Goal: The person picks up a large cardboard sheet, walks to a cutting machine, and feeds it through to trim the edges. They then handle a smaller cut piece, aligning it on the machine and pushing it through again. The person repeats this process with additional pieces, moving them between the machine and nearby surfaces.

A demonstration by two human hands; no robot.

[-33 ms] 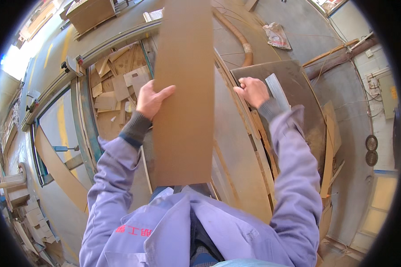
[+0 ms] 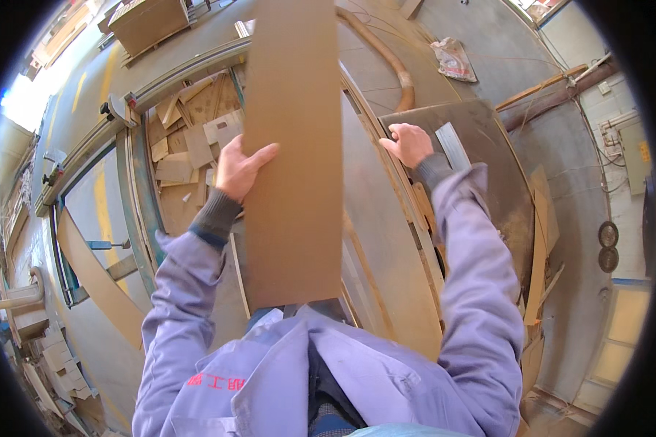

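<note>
A long brown board (image 2: 295,153) stretches from my chest away to the top of the picture. My left hand (image 2: 239,169) grips its left edge, with the thumb lying on the top face. My right hand (image 2: 408,143) is off to the right of the board, apart from it. Its fingers curl over the near left corner of a dark flat panel (image 2: 481,167), next to a grey metal strip (image 2: 452,146). Both arms wear lilac-grey work sleeves with dark cuffs.
A sunken bin of wood offcuts (image 2: 189,138) lies left of the board, beside a metal rail (image 2: 124,109). A curved wooden piece (image 2: 397,65) and a crumpled bag (image 2: 453,58) lie on the floor beyond. Thin boards (image 2: 539,247) lean at the right.
</note>
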